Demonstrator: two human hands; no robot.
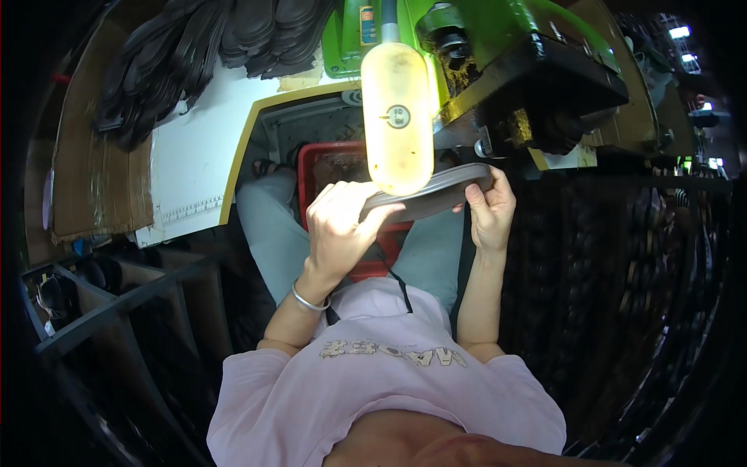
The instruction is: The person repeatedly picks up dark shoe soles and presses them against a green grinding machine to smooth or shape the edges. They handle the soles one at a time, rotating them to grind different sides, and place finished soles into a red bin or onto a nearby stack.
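Holding a grey shoe sole (436,194) flat between both hands, the person sits in front of a green machine (498,47). The left hand (338,229) grips the sole's near-left end, its fingers (342,198) curled over the top edge and closed on it. The right hand (490,206) holds the far-right end, thumb on the upper face and fingers wrapped underneath, also closed on the sole. A silver bangle (310,300) sits on the left wrist.

The sole lies just below the machine's dark head (560,86), with its right tip close under that head; whether it touches cannot be told. A yellowish lamp shade (397,117) hangs from the machine and covers the sole's middle in this view. Below the sole, between the person's knees, stands a red crate (327,163). Left of the machine a white tabletop (194,156) with a yellow rim carries stacks of dark soles (226,39), and a sheet of brown cardboard (93,171) lies beyond it, further left. Right of the machine, more dark soles (661,257) fill racks in shadow.
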